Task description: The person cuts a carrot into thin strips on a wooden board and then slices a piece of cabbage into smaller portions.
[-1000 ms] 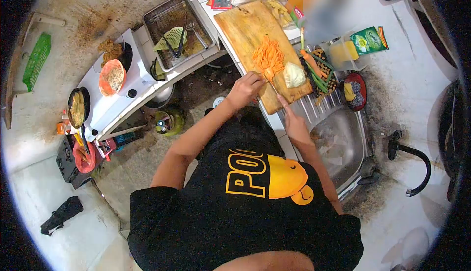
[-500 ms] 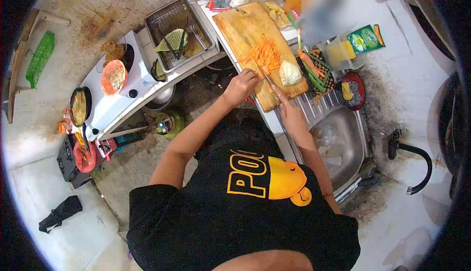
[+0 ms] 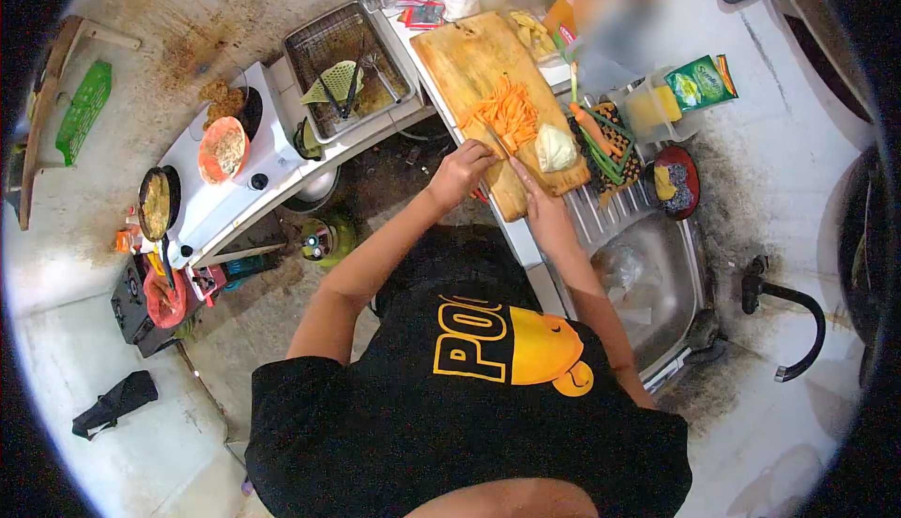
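On the wooden cutting board (image 3: 460,44) lies a pile of orange carrot strips (image 3: 510,113). A pale cabbage piece (image 3: 557,148) sits to the right of the pile. My right hand (image 3: 546,210) is closed round the handle of a knife (image 3: 498,142), whose blade points up and left over the board, beside the strips. At the board's near left edge, my left hand (image 3: 462,173) has its fingers curled together close to the blade. Whatever those fingers pinch is too small and hidden to make out.
Right of the board, whole carrots (image 3: 595,131) and green stalks lie on a dark patterned tray. A steel sink (image 3: 690,288) is at my right. To the left stand a wire-basket tray (image 3: 305,53), an orange bowl (image 3: 224,150) and a frying pan (image 3: 158,204).
My right hand and the knife have shifted slightly left, nearer to my left hand. My left hand stays at almost the same spot, fingers still curled. The camera view has moved a little.
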`<state>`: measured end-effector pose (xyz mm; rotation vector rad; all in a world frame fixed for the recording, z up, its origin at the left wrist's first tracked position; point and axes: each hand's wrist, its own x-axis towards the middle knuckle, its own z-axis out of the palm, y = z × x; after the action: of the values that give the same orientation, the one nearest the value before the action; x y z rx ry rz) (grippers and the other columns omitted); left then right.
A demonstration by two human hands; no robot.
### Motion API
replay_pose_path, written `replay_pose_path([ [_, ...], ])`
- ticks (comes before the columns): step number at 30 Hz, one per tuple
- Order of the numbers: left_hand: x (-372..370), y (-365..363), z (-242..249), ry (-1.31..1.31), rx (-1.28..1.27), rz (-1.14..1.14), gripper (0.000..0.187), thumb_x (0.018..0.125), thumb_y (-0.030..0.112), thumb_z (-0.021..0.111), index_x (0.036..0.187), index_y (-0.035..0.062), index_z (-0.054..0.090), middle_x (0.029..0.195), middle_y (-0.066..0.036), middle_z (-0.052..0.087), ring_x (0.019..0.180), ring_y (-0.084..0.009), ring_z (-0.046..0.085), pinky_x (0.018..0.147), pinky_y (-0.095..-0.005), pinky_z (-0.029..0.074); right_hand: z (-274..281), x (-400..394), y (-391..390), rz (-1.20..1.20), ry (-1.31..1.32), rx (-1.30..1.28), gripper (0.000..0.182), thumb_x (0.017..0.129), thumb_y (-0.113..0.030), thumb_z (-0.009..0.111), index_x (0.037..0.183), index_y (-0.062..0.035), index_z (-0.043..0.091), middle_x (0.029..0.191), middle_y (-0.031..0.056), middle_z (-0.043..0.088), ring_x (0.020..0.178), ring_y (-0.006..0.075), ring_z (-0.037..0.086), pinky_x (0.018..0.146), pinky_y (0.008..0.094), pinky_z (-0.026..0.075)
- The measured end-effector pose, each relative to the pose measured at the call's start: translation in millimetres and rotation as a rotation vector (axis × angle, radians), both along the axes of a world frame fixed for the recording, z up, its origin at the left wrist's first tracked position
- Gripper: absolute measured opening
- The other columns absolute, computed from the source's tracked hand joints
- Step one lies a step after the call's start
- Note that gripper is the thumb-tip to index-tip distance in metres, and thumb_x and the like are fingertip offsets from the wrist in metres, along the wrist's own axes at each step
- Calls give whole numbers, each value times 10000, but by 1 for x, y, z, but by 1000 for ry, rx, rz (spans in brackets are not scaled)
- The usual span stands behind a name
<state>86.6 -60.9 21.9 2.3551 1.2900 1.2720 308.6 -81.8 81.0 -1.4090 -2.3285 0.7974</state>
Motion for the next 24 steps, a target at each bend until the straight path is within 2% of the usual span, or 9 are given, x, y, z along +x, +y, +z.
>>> replay_pose_path([
  [3, 1, -2, -3, 3, -17, -13, 285, 717, 29, 669, 998, -9, 696, 967, -140, 657, 939, -324, 635, 820, -384, 549, 9, 3, -13, -19, -112, -21, 721, 933, -61, 509, 1501, -440, 276, 709, 260, 618, 681, 435, 646, 616, 525, 496],
  [5, 0, 0, -2, 22, 21, -7, 253, 730, 33, 641, 975, -4, 693, 950, -100, 628, 957, -272, 620, 792, -354, 555, 20, -6, -12, -77, -206, -191, 681, 932, -20, 473, 1486, -397, 351, 884, 291, 634, 745, 454, 630, 655, 507, 504],
  [8, 0, 0, 1, 18, 50, -14, 250, 729, 30, 645, 972, -1, 695, 936, -100, 625, 944, -272, 622, 781, -359, 554, 16, -21, -2, -74, -299, -137, 675, 937, -36, 478, 1493, -393, 340, 829, 281, 625, 718, 451, 629, 631, 509, 486],
  [9, 0, 1, 2, 21, 55, -13, 250, 729, 30, 645, 972, -1, 695, 936, -100, 625, 944, -272, 622, 781, -359, 554, 13, -20, 0, -73, -295, -131, 675, 937, -36, 478, 1493, -393, 340, 829, 281, 625, 718, 451, 629, 631, 509, 486],
  [11, 0, -1, 3, -4, -16, -7, 262, 708, 6, 661, 968, -8, 693, 945, -134, 652, 932, -322, 638, 794, -393, 553, 5, -13, 4, -39, -75, -99, 659, 949, -55, 468, 1497, -393, 329, 786, 297, 607, 692, 452, 626, 621, 516, 480],
  [14, -1, -2, 0, -2, 54, 12, 241, 731, 30, 645, 964, -8, 692, 917, -106, 626, 916, -276, 630, 765, -354, 554, 2, -2, -10, -11, 91, 10, 649, 956, -64, 460, 1501, -386, 319, 821, 304, 616, 732, 462, 629, 660, 526, 495],
  [15, -1, -4, -2, -5, 43, 8, 241, 731, 30, 645, 964, -8, 692, 917, -106, 626, 916, -276, 630, 765, -354, 554, 7, -3, -15, -16, 88, -1, 649, 956, -64, 460, 1501, -386, 319, 821, 304, 616, 732, 462, 629, 660, 526, 495],
  [17, -2, 2, -1, 15, 80, -6, 253, 720, 31, 659, 969, -8, 691, 895, -108, 621, 900, -281, 632, 747, -347, 552, 26, -9, -17, -95, -220, -263, 640, 958, -56, 457, 1500, -372, 331, 937, 309, 631, 801, 472, 632, 709, 517, 504],
  [24, -2, 3, 1, 12, 81, -1, 251, 700, 29, 659, 948, 3, 684, 887, -97, 611, 892, -273, 625, 735, -349, 549, 6, -9, 2, -4, 25, -96, 673, 936, -13, 473, 1502, -351, 340, 941, 311, 631, 798, 463, 637, 702, 508, 494],
])
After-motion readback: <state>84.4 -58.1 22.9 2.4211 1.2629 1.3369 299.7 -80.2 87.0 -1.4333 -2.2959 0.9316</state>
